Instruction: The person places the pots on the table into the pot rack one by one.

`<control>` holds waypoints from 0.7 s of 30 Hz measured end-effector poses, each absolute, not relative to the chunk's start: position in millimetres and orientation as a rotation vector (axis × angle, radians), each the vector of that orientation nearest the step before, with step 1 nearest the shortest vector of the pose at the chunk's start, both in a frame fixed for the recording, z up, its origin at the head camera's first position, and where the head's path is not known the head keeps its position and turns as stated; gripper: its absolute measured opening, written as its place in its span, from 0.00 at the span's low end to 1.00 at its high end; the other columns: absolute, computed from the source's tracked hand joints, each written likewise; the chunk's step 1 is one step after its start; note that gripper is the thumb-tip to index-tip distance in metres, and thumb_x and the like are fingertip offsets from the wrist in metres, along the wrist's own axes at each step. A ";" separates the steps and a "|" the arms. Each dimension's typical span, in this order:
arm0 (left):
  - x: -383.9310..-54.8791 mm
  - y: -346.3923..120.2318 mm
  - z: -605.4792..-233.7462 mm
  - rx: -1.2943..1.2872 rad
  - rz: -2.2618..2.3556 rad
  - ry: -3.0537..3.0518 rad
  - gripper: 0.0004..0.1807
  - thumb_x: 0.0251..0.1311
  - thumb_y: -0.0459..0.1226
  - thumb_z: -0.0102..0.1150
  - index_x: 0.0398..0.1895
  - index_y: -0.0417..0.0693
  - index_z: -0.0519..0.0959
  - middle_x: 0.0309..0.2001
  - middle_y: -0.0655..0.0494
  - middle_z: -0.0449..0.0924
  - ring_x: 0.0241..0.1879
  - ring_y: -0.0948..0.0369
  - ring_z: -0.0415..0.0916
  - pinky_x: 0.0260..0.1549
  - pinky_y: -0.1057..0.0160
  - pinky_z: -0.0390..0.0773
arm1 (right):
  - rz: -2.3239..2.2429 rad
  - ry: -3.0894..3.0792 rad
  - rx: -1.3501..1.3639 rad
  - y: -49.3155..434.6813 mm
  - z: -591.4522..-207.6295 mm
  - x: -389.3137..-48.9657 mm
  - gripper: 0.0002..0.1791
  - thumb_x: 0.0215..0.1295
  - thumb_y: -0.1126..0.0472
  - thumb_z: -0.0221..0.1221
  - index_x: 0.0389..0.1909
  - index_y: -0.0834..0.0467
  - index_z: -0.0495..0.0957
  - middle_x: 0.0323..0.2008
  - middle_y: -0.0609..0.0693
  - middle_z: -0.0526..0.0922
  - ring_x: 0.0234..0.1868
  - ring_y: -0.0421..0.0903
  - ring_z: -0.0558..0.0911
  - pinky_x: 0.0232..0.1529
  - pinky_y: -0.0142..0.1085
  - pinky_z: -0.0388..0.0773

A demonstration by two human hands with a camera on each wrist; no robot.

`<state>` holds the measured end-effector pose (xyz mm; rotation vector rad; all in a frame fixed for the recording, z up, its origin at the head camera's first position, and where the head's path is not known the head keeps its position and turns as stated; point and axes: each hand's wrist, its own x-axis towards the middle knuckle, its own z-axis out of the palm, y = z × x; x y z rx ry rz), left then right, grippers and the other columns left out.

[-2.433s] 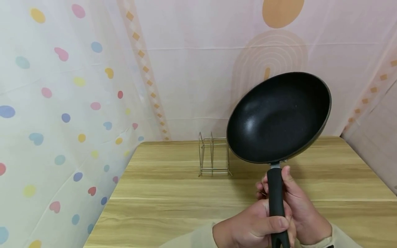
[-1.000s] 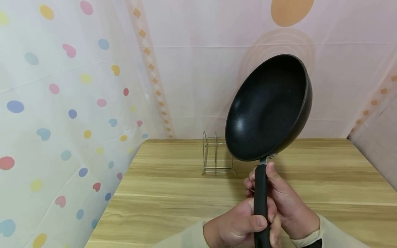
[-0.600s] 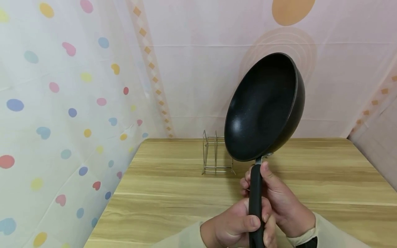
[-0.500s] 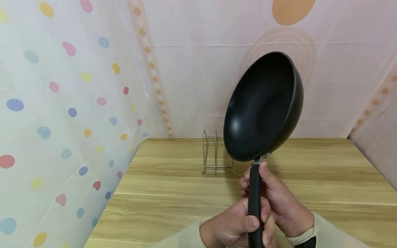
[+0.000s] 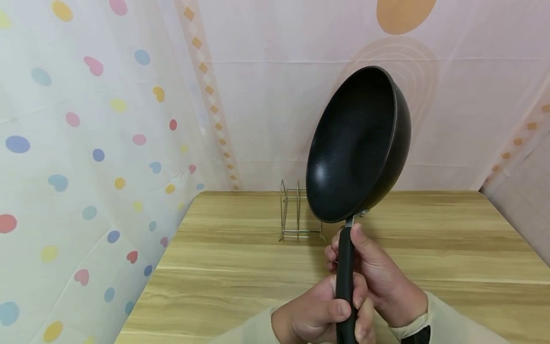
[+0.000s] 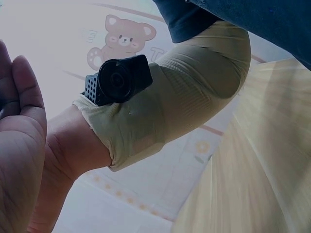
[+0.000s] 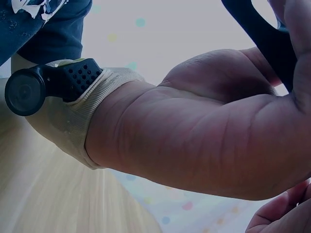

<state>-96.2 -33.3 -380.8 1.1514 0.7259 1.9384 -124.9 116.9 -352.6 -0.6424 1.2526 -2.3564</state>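
A black deep frying pan is held up over the table, tilted with its hollow toward the left and its outer wall showing on the right. My left hand grips the lower part of its black handle, thumb lying across the front. Higher up, my right hand holds the handle near the metal neck, thumb along the right side and fingertips showing behind on the left. In the right wrist view the handle's end with its hanging hole appears at the top right.
A wire rack stands near the back of the wood-grain table, partly hidden by the pan. Patterned cloth hangs behind the table, and dotted cloth on the left.
The pan has swung leftward and up, turning so more of its outer right wall shows. Both hands have shifted left with the handle and kept their grip.
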 end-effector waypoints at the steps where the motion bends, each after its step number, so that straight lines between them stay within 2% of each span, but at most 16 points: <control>1: -96.4 -33.8 -380.7 1.154 1.938 0.729 0.15 0.73 0.57 0.60 0.42 0.66 0.66 0.37 0.75 0.79 0.38 0.74 0.77 0.50 0.69 0.77 | -2.356 1.256 -0.643 115.9 -352.4 -125.0 0.28 0.84 0.38 0.38 0.36 0.45 0.83 0.33 0.37 0.83 0.40 0.37 0.81 0.47 0.31 0.78; 21: -96.1 -45.7 -379.7 1.201 1.942 0.732 0.16 0.75 0.58 0.57 0.42 0.65 0.63 0.35 0.75 0.78 0.34 0.71 0.76 0.47 0.67 0.76 | -2.387 1.315 -0.678 99.8 -349.2 -125.5 0.25 0.85 0.41 0.41 0.34 0.45 0.82 0.32 0.38 0.82 0.38 0.37 0.80 0.45 0.31 0.78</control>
